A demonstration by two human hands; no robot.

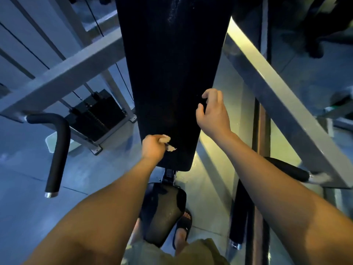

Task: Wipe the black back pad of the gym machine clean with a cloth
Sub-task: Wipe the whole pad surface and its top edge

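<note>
Nearest: a sandalled foot (pixel 182 226) on the floor beside the black seat (pixel 164 213). Just above the seat, the left hand (pixel 153 148) was at the lower-left corner of the back pad (pixel 172 73), fingers clenched round a small pale cloth (pixel 169 144). Only a scrap of cloth poked out, lying on the pad face near its bottom edge. Higher up, the right hand (pixel 213 111) was at the pad's right edge, fingers loosely curled w/ nothing in them; whether it touched the pad, can't tell. Pad ran up & away, dark, w/ whitish specks (pixel 173 14) near the top. Off left: a padded handle (pixel 57 150), the weight stack (pixel 97 113) further back.

Risks, prob.:
- Cloth mostly buried in the fist, so knuckles might rub the pad instead of fabric, smearing it.
- A small wad could slip out on a long stroke.
- Specks sat far from the cloth, so a short reach could miss them.
- The left elbow might knock the handle on a wide sweep.
</note>
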